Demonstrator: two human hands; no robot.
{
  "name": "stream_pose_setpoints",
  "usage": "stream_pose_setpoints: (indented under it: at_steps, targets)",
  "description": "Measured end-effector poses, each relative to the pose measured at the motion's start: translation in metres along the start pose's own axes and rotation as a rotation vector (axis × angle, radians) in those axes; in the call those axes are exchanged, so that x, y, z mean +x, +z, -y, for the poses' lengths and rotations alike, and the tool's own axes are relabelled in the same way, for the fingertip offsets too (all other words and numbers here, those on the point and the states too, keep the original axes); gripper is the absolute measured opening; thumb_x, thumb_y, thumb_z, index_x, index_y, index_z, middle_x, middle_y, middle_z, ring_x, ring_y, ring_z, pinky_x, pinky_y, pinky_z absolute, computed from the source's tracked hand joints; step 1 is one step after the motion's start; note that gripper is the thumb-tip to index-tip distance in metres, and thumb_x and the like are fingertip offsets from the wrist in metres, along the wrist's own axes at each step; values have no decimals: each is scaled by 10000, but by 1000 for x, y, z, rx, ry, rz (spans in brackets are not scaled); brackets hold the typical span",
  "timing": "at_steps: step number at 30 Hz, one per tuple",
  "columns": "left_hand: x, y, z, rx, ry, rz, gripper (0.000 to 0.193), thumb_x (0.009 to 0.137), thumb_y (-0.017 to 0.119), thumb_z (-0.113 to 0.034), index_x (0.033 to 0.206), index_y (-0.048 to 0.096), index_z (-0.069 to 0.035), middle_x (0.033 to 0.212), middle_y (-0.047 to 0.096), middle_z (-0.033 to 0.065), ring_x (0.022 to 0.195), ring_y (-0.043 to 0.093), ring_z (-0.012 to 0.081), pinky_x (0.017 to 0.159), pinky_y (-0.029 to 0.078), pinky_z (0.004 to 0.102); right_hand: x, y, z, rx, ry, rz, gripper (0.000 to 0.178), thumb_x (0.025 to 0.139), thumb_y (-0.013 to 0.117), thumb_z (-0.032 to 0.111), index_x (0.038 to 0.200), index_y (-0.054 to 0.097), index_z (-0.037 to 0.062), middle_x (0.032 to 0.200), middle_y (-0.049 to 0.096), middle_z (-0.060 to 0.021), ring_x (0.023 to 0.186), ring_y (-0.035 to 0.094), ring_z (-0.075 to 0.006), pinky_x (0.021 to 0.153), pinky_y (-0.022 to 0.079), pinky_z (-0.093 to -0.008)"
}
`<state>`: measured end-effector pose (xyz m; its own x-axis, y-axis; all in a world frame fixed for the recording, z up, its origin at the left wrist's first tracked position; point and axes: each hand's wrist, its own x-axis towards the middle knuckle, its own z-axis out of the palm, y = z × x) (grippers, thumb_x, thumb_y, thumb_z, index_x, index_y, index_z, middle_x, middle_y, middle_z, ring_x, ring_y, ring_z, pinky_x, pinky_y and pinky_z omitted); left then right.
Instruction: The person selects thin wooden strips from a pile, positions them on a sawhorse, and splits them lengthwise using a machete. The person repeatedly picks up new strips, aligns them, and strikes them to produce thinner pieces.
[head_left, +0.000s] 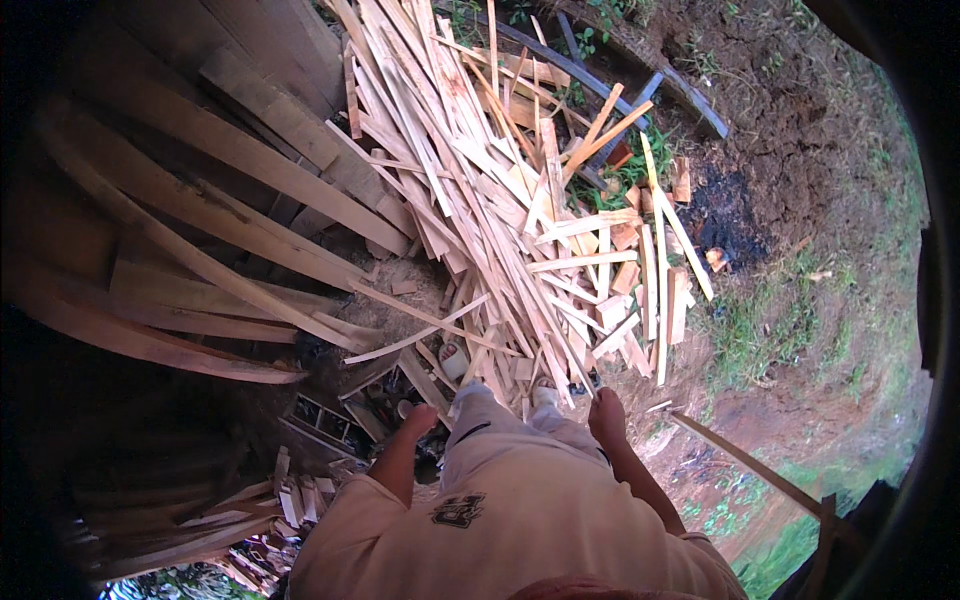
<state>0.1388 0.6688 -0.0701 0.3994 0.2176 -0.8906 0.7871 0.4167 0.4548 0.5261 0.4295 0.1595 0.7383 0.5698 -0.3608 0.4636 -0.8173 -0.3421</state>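
Note:
A large heap of pale sawn wood strips [440, 150] lies in front of my feet, many crossing one another. My right hand [606, 414] is closed around the near end of a long thin wood strip [563, 345], which slants up and left over the heap. Beside my left leg hangs my left hand [421, 420], its fingers curled. What it holds, if anything, is hidden. Next to that hand is a small round pale object [405, 409], too small to name.
Long wide planks [220, 220] are stacked at the left, their ends reaching toward the heap. Short offcuts [625, 265] and a black charred patch [728, 215] lie to the right. A long board [745, 457] juts in at the lower right. Grass and bare soil lie beyond.

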Motion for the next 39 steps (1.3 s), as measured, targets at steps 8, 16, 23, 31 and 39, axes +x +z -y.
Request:
stream_pose_setpoints:
  at_steps: [8, 16, 23, 31, 39]
  targets:
    - [4, -5, -45, -89, 12, -24, 323, 909, 612, -290, 969, 653, 25, 866, 688, 117, 724, 657, 211, 668, 529, 349, -7, -1, 20, 194, 43, 31, 308, 862, 735, 251, 890, 610, -28, 805, 638, -240, 752, 632, -420, 666, 474, -490]
    - [28, -23, -26, 83, -14, -6, 299, 971, 568, -274, 1045, 630, 9, 904, 669, 133, 775, 667, 235, 682, 563, 384, -26, 1, 31, 400, 101, 91, 299, 928, 674, 228, 806, 597, -34, 622, 510, -138, 596, 451, -180, 552, 373, -398]
    - [43, -38, -10, 85, -17, -53, 401, 918, 610, -323, 1029, 668, 58, 885, 705, 177, 768, 683, 274, 719, 539, 424, -39, 10, 26, 418, 61, 114, 329, 979, 613, 221, 769, 545, -23, 602, 444, -67, 604, 399, -123, 544, 349, -366]
    - [46, -55, -13, 123, 52, -146, 316, 907, 581, -251, 928, 675, 50, 872, 698, 230, 796, 702, 337, 731, 538, 445, -18, 12, 58, 440, -26, 81, 367, 1009, 581, 276, 758, 543, 11, 608, 439, -36, 615, 396, -117, 559, 356, -363]
    - [0, -76, -48, 235, 82, -47, 286, 940, 612, -255, 921, 694, 19, 846, 702, 163, 696, 684, 263, 686, 567, 409, 13, 22, 78, 418, -4, 123, 397, 1029, 537, 325, 809, 562, -4, 669, 504, -137, 669, 473, -255, 608, 389, -424]
